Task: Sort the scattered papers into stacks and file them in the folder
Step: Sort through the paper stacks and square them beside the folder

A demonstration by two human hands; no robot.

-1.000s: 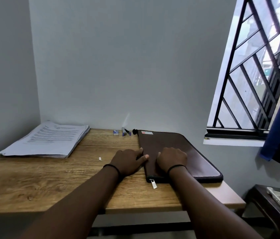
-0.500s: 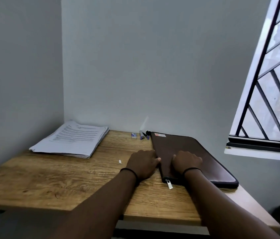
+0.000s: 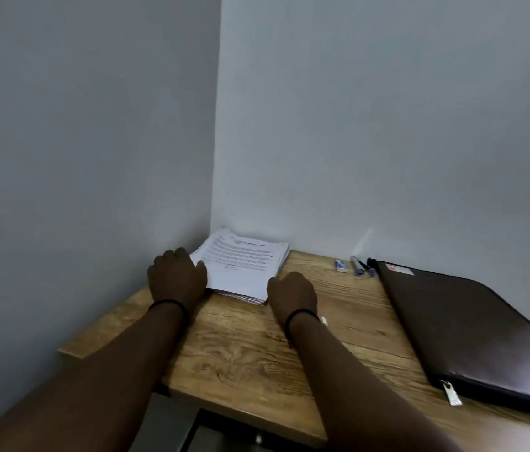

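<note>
My hands bracket the paper stack point(image 3: 241, 265) – left hand point(image 3: 177, 277) gripping its left edge, right hand point(image 3: 291, 293) loosely curled at its near-right corner – folder point(image 3: 472, 324) well right

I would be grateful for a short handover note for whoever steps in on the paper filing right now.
Left hand: at the left edge of the paper stack, thumb on the top sheet.
Right hand: at the stack's near right corner; its grip is hidden.
The stack lies in the desk's far left corner; the brown zip folder lies flat to the right, zipped shut.
Done: papers gathered in one pile.
Left: sort them, open the folder, file them.
</note>
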